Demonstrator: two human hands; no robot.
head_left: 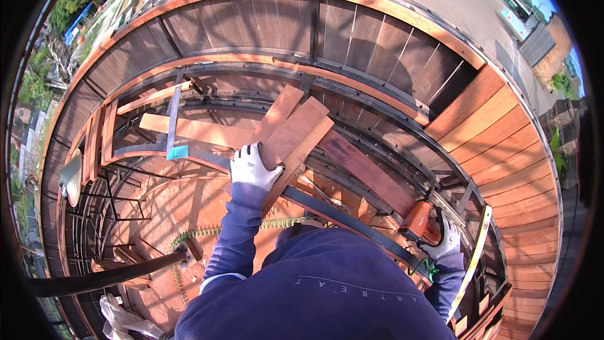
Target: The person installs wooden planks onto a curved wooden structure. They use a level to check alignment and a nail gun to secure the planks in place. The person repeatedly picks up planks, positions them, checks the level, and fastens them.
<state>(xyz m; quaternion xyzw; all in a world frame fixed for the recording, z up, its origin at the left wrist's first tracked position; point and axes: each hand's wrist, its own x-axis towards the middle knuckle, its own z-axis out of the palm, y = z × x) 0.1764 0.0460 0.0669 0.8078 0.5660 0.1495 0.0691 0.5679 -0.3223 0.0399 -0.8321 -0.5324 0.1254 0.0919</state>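
Note:
My left hand (253,168), in a white work glove, grips the near edge of a reddish wooden board (301,131), fingers on its face and thumb along its side. That board lies tilted across other boards, including a pale one (198,131) to the left and a darker plank (371,173) running to the right. My right hand (447,241), gloved too, is closed around the handle of an orange nail gun (420,221). The gun's nose points away from me, near the dark plank's right end. A green hose (431,269) shows beside its handle.
A curved wall of upright planks (251,19) surrounds me on dark metal rails. Lighter planks (509,145) line its right side. A metal strip with a teal end (178,152) crosses the rail. Green coiled hose (207,232) lies on the reddish floor; a brown pipe (107,279) stretches at lower left.

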